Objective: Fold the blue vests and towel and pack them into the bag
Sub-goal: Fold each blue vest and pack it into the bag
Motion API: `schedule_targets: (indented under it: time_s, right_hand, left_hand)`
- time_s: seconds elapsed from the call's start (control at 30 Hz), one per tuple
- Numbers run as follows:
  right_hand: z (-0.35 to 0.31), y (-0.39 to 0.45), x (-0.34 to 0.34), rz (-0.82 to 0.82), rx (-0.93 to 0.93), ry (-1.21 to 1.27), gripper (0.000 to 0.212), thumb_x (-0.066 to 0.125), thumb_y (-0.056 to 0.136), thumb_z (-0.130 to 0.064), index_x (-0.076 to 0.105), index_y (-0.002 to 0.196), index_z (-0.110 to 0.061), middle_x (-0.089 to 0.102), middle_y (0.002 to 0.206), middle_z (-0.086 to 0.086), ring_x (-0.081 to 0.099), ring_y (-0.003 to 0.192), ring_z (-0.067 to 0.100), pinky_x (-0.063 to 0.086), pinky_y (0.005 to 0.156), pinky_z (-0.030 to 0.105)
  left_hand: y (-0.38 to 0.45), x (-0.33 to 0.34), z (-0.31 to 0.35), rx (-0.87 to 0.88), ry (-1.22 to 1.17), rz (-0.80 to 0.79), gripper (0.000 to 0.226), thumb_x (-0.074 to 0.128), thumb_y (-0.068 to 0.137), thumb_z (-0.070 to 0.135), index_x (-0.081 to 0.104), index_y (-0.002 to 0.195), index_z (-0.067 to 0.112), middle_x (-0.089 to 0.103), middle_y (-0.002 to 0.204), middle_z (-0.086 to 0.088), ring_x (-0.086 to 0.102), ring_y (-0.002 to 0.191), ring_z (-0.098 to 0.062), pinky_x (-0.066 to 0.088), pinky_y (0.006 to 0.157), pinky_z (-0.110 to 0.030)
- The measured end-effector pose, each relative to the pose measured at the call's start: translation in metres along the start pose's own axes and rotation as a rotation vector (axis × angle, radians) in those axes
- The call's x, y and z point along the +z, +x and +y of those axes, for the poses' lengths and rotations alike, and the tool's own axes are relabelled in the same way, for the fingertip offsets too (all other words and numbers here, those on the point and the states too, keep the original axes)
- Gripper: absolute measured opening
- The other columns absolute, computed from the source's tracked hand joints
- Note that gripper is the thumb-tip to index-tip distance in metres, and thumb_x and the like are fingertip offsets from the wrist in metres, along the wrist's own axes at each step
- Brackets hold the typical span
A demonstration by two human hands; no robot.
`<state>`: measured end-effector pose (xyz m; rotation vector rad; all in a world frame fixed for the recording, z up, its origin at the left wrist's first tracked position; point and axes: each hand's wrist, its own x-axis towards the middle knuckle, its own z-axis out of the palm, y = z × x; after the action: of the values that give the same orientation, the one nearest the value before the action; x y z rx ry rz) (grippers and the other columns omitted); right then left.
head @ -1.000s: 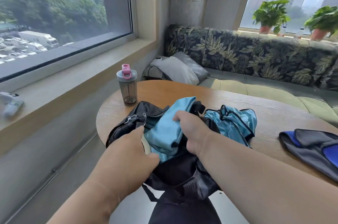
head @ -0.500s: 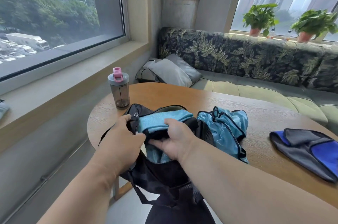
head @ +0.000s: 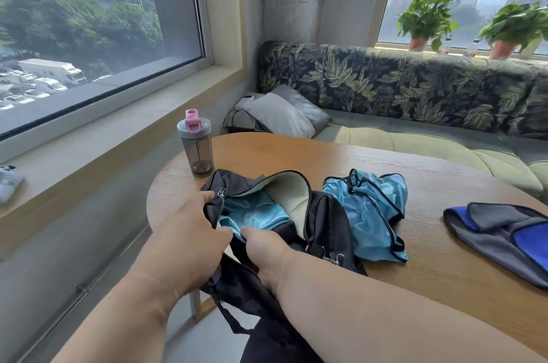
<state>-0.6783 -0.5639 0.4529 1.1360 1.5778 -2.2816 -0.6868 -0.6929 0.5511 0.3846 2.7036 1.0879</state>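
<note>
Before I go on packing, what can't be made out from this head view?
- Right hand: fingers hidden inside the bag, grip unclear.
- Blue fabric in the bag: mostly covered, fold unreadable.
- Grey-blue cloth: cut off by the right edge.

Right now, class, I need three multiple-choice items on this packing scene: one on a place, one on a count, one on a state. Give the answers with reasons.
1. Where does the shaker bottle stand?
A. on the table, beyond the bag
B. on the windowsill
C. on the sofa

2. How many potted plants stand on the far sill?
A. one
B. two
C. four

3. What state is the bag in?
A. zipped shut
C. open, light blue cloth inside
B. lying empty

Answers: 1 A, its base rests on the wood. 2 B, two pots show. 3 C, the left hand holds the opening apart.
</note>
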Motion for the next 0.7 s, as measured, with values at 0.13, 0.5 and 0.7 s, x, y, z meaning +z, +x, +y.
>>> schedule_targets:
  time_s: [0.13, 0.5, 0.7]
  right_hand:
    - [-0.01, -0.024, -0.013, -0.095, 0.026, -0.161, 0.033, 0.06, 0.097, -0.034, 0.071, 0.113, -0.007, 0.076, 0.095, 0.017, 0.073, 0.086, 0.036, 0.058, 0.087, 0.048]
    - [-0.085, -0.038, -0.046, 0.119, -0.654, -0.928, 0.024, 0.058, 0.099, -0.031, 0.062, 0.084, -0.012, 0.062, 0.074, 0.001, 0.054, 0.065, 0.018, 0.047, 0.062, 0.031]
    - [-0.092, 0.007, -0.005, -0.232, -0.49, -1.609, 0.029, 0.062, 0.097, -0.035, 0.071, 0.111, -0.012, 0.072, 0.11, 0.009, 0.065, 0.099, 0.028, 0.055, 0.092, 0.042]
  left_hand:
    - [-0.003, -0.001, 0.003, 0.012, 0.01, 0.017, 0.063, 0.059, 0.092, 0.025, 0.04, 0.149, 0.042, 0.059, 0.069, 0.007, 0.058, 0.063, -0.01, 0.036, 0.053, -0.03]
    - [-0.003, -0.004, 0.004, 0.071, 0.042, 0.051, 0.065, 0.059, 0.089, 0.026, 0.04, 0.149, 0.042, 0.055, 0.07, 0.004, 0.058, 0.068, -0.016, 0.04, 0.059, -0.033]
    - [-0.002, -0.009, 0.011, 0.083, 0.033, 0.028, 0.066, 0.06, 0.088, 0.024, 0.04, 0.148, 0.043, 0.055, 0.056, 0.01, 0.056, 0.056, -0.01, 0.04, 0.055, -0.031]
